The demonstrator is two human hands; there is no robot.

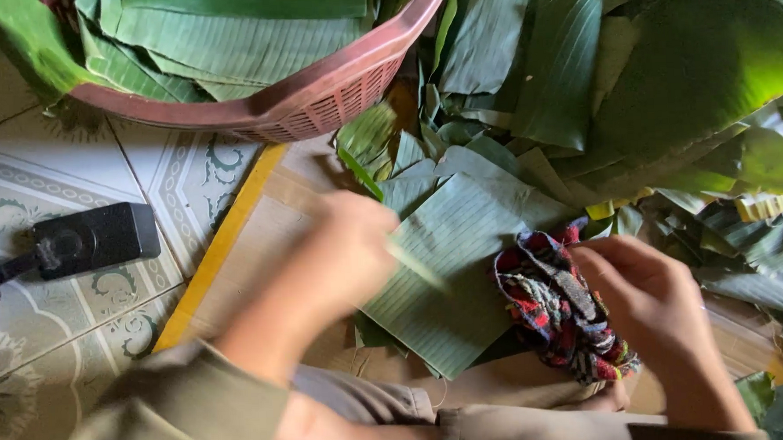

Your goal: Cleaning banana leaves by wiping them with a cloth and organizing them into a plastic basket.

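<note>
Left hand (340,257), blurred, fingers curled, pinching near-left edge of flat, square-cut green banana leaf piece (464,270) on brown cardboard sheet (252,244). Right hand (650,301), fingers closed around crumpled red-checked cloth rag (558,305), pressing leaf's right edge. Red plastic basket (324,95) far left.

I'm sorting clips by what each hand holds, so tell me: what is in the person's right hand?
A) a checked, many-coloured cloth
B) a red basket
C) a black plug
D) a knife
A: the right hand grips a bunched checked cloth of red, dark and pale threads, pressed on the cut banana leaf, while the left hand is blurred over that leaf.
</note>
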